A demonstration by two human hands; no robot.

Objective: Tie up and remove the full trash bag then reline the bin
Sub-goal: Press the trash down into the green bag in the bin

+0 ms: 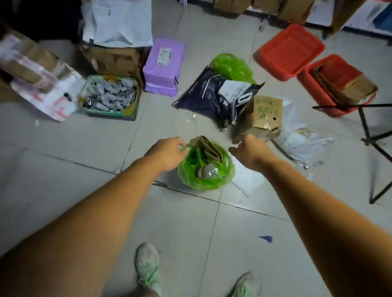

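1. Two bare arms reach down over a tiled floor [72,162] toward a small bin lined with a green trash bag [201,181], which stands between the two hands.
2. Left hand [166,153]: the fingers are pinched on the bag's rim at its near-left edge, gripping the green plastic.
3. Right hand [248,150]: the fingers are spread and loose, holding nothing; they hover just past the bag's right edge, apart from the plastic.
4. Inside the bag, just beyond the left fingertips, folded brown cardboard [208,149] sticks up; a clear plastic bottle [211,170] lies below it, nearer the person.
5. Beyond the right fingers sits a small brown box [266,116], and beside that a dark mailer bag [208,95] with a second bunch of green plastic [232,66] behind it.
6. Farther off past the right hand are two red tubs [292,50]; past the left hand lie a purple packet [162,68] and a tray of small items [110,96].
7. Two shoes [148,266] show at the bottom, on the wrist side of both hands.
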